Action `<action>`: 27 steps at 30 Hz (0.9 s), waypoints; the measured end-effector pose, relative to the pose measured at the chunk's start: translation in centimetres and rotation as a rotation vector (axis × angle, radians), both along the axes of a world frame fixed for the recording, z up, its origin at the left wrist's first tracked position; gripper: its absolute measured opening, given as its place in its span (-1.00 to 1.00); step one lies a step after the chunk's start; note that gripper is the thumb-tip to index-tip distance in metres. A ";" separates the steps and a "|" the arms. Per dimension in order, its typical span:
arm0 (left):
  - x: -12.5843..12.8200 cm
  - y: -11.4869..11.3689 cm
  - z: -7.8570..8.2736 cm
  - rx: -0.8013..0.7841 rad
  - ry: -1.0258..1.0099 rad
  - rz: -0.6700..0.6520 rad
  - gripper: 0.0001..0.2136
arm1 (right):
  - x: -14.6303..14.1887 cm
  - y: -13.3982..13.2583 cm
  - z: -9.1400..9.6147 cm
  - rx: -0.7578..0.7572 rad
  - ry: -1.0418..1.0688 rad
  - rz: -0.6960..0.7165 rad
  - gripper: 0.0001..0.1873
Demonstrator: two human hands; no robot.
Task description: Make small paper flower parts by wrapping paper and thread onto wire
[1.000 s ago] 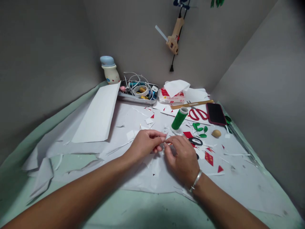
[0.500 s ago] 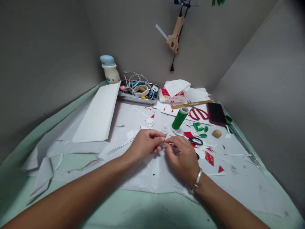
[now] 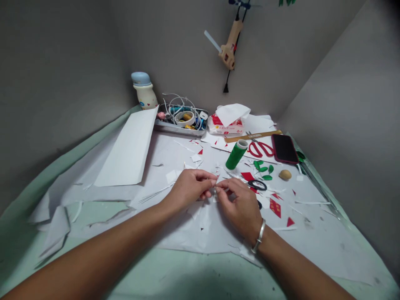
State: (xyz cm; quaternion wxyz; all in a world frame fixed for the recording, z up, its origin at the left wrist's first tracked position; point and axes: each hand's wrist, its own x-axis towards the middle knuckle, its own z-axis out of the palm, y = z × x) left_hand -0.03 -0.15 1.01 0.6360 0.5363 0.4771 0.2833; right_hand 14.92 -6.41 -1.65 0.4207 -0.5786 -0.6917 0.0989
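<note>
Left hand point(image 3: 190, 189): one, grip nearly closed, thumb and forefinger pinched on a small paper scrap point(image 3: 215, 188), too small to make out in detail. Right hand point(image 3: 240, 206): one, grip likewise nearly closed, its fingertips meeting the same scrap, held above the bench. Since a moment ago, only a slight shift of the right fingers; the scrap stays between both hands.

Within near reach: one silver bangle point(image 3: 259, 236), on the right wrist; one black loop point(image 3: 257, 185); four green leaf cut-outs point(image 3: 263, 169); one green thread spool point(image 3: 236, 154); one patterned red diamond point(image 3: 275, 208).

Farther out: one pair of red-handled scissors point(image 3: 261, 149); one wooden ruler point(image 3: 253, 136); one phone point(image 3: 284, 148); one tissue packet point(image 3: 226, 127); one metal tray point(image 3: 178, 132); one white card sheet point(image 3: 126, 150). On the wall, one hot glue gun point(image 3: 229, 50).
</note>
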 end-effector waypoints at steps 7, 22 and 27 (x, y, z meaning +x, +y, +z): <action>0.1 0.1 0.0 -0.002 0.012 0.004 -0.84 | 0.0 0.1 0.2 -0.005 0.029 0.009 -0.87; -0.1 0.2 -0.4 0.010 0.008 -0.006 -0.83 | 0.0 0.1 0.1 -0.024 0.040 0.002 -0.89; 0.0 0.1 -0.1 -0.006 0.005 0.001 -0.84 | 0.0 0.1 0.2 -0.050 0.078 0.010 -0.87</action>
